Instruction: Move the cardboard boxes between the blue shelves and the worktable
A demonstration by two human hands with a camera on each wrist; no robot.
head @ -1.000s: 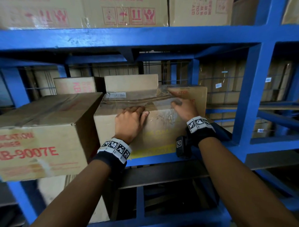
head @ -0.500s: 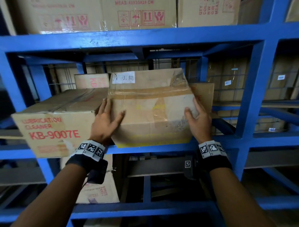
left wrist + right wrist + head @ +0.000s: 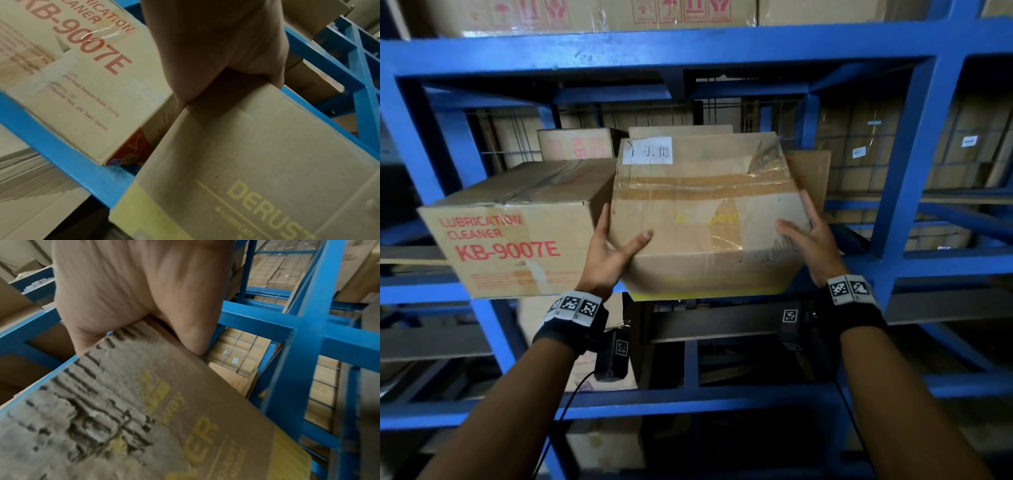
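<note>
A worn, taped cardboard box (image 3: 702, 212) with a white label and faint yellow print is tilted toward me at the front of the middle blue shelf (image 3: 688, 44). My left hand (image 3: 613, 250) grips its lower left corner, thumb across the near face and fingers up the left side. My right hand (image 3: 808, 240) grips the right edge the same way. In the left wrist view the left hand (image 3: 216, 40) pinches the box (image 3: 257, 162) corner. The right wrist view has the right hand (image 3: 133, 280) on a torn, corrugated corner of the box (image 3: 144, 410).
A bigger box printed KB-9007E (image 3: 510, 240) sits close on the left, overhanging the shelf's front beam. More boxes stand behind and on the shelf above. A blue upright post (image 3: 907, 164) rises to the right. Lower shelves hold further cartons.
My hands shifted from the box's top to its two sides. The box has come forward off the shelf and tipped its top face toward me.
</note>
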